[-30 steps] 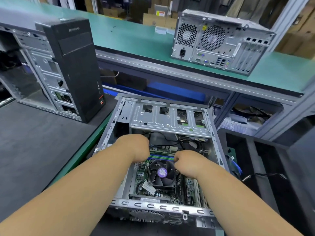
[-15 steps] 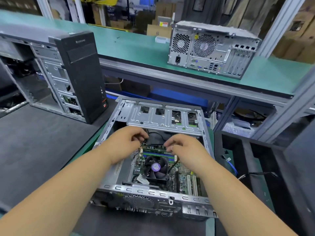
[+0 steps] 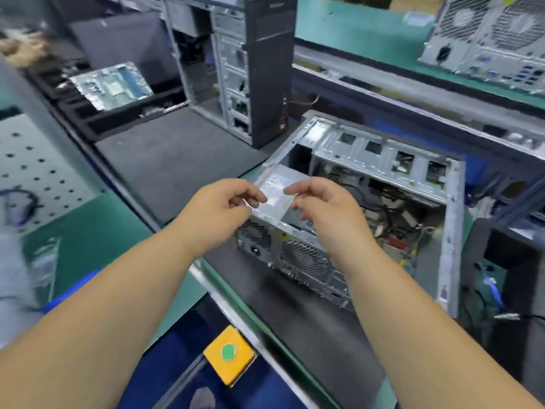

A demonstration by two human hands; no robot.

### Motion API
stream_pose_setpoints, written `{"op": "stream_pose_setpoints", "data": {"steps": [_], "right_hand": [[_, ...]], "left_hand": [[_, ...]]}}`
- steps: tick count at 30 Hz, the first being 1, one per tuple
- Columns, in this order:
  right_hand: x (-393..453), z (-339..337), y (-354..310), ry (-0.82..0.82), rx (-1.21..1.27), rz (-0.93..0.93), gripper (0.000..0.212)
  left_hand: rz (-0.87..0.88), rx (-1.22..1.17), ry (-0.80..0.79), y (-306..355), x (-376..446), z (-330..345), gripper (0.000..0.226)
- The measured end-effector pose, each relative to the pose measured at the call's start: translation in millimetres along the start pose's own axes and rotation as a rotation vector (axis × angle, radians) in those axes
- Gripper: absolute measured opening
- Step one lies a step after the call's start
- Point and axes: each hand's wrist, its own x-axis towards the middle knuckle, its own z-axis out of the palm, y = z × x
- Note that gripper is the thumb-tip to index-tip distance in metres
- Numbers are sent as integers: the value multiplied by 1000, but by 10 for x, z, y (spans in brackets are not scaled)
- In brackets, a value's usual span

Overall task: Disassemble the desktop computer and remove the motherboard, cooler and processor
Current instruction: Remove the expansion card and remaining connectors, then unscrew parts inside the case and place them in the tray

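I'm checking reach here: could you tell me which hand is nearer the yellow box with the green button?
Left. The left hand is above the yellow box; the right hand is farther right.

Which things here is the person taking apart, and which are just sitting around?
Part of the job:
open computer case
left hand
right hand

Just lying about:
black tower
grey computer on the green shelf
loose circuit board in a black tray
yellow box with a green button
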Motion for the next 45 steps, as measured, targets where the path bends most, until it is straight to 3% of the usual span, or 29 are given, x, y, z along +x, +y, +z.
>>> {"op": "stream_pose_setpoints", "data": {"steps": [4, 17, 25, 28, 32, 34, 45], "right_hand": [[-43, 340, -81, -118, -24, -33, 25], [-67, 1620, 150, -198, -82, 53, 30], [-122, 2307, 103, -278, -47, 93, 30], [-152, 2477, 118, -294, -51, 125, 31], [-163, 2579, 141, -299, -96, 122, 30], [-157, 2582, 152, -288, -102, 121, 30], [-154, 2395, 297, -288, -101, 163, 33]], "left_hand": [[-51, 21, 109, -208, -152, -300, 42], [-331, -92, 212, -1470, -628, -1107, 38], [-409, -87, 332, -2038, -836, -1685, 21], [-504, 87, 234, -2294, -909, -1565, 21], [-570, 675, -38, -2651, -985, -1256, 18], [-570, 835, -146, -2804, -1006, -1143, 24], [-541, 1074, -257, -3059, -1015, -945, 33]]}}
